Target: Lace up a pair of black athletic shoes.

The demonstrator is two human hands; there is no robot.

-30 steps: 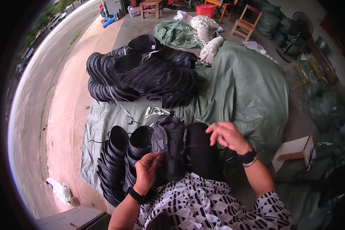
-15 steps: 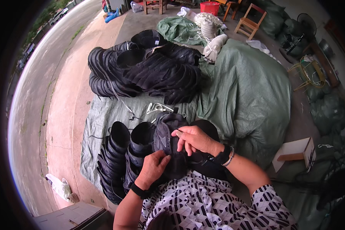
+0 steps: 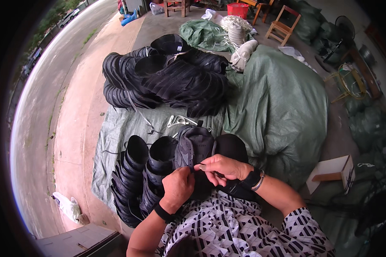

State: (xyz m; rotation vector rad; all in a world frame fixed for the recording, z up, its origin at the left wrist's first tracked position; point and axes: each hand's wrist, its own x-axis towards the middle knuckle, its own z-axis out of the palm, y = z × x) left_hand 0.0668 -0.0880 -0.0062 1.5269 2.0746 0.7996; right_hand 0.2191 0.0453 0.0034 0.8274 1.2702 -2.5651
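A dark grey shoe upper (image 3: 195, 144) lies over my lap, toe end hidden beneath my hands and its opening facing away from me. My left hand (image 3: 179, 187) is closed, pinching the upper's near part along the eyelet edge. Right beside it, my right hand (image 3: 224, 168) pinches a thin dark strand, which looks like a shoelace, between thumb and forefinger; its other fingers curl loosely. The fingertips of both hands almost meet over the upper. Two nested rows of black shoe uppers (image 3: 137, 150) stand close to the left of my left hand.
Beyond lies a large pile of black uppers (image 3: 167, 81) on a green tarp (image 3: 122, 132). White cord (image 3: 180, 120) rests between. A bulky green sheet (image 3: 283, 98) covers something at right. Further off are white cord bundles (image 3: 237, 33), a wooden chair (image 3: 282, 28) and a red bucket (image 3: 238, 10).
My right hand has come down toward me along the upper, to beside my left hand. The left hand has shifted slightly right, its fingers now closed tighter. The view has shifted slightly.
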